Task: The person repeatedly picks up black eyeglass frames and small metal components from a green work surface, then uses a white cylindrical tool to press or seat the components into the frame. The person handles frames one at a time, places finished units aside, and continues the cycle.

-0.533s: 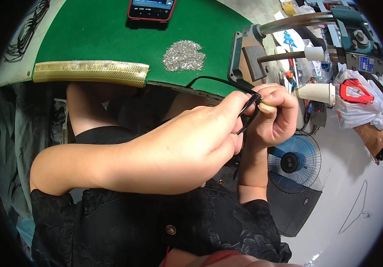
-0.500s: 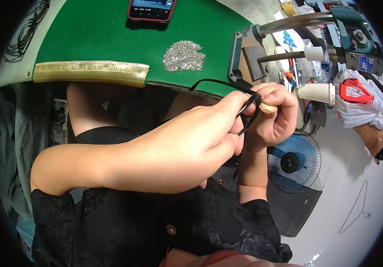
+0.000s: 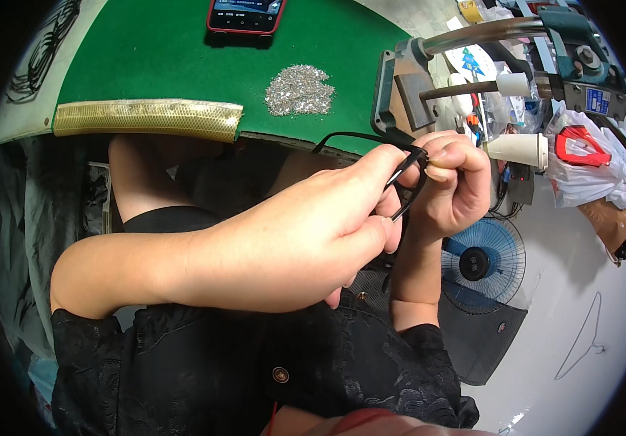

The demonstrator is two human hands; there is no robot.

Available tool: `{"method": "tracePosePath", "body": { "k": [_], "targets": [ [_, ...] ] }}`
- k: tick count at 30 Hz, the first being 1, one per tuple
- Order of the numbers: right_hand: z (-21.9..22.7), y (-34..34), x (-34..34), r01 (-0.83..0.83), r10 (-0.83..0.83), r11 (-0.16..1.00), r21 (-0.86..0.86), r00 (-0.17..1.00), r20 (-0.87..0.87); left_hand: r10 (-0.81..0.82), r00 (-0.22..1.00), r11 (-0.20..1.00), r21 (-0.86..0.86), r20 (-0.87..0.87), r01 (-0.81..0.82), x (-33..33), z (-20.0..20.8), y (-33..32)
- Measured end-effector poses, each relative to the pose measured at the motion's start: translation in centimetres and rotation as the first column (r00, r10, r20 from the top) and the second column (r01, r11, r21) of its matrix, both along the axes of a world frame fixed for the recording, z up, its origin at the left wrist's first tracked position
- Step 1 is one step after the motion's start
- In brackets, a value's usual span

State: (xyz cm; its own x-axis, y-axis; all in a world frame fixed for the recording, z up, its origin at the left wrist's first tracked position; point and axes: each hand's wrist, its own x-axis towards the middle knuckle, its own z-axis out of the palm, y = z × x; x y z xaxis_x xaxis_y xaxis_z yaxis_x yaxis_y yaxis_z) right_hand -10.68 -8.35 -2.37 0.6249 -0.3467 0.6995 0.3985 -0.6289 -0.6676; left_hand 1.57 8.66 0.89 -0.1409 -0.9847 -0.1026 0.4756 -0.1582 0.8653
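A pair of black-framed glasses (image 3: 360, 135) is held between my two hands, just off the front edge of the green-topped table (image 3: 146, 54). My left hand (image 3: 327, 211) reaches across from the left and is closed around the frame, which shows partly between thumb and fingers. At the frame's upper corner, my right hand (image 3: 458, 185) pinches with thumb and fingertips; whether a small part is in that pinch is hidden. One thin temple arm sticks out leftward over the table edge. Most of the lenses are covered by my fingers.
A heap of small silvery bits (image 3: 300, 91) lies on the table, near a gold padded edge strip (image 3: 149, 120). A phone (image 3: 244, 33) stands behind. At right are a teal bench machine (image 3: 578, 47), white cup (image 3: 520, 151), plastic bags (image 3: 563, 178), and a floor fan (image 3: 480, 261).
Both hands and the glasses have shifted very slightly, my right hand a little to the right. The grip on the glasses looks the same.
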Motion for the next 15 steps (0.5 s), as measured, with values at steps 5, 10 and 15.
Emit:
{"method": "tracePosePath", "body": {
  "k": [5, 10, 15],
  "targets": [
    [0.1, -0.3, -0.2, -0.027, 0.028, 0.999, 0.023, 0.999, -0.025, -0.012, 1.000, 1.000, 0.009, -0.014, 0.012, 0.2, 0.0, 0.0],
    [-0.1, 0.0, -0.1, -0.037, 0.036, 0.993, 0.116, 0.999, 0.009, -0.006, 1.000, 1.000, 0.002, -0.007, 0.006, 0.1, -0.1, 0.0],
    [2.1, 0.0, 0.2, 0.126, -0.146, 0.946, -0.300, 0.988, -0.046, 0.012, 1.000, 1.000, -0.008, 0.003, -0.012, 0.1, -0.1, 0.1]
  ]
}}
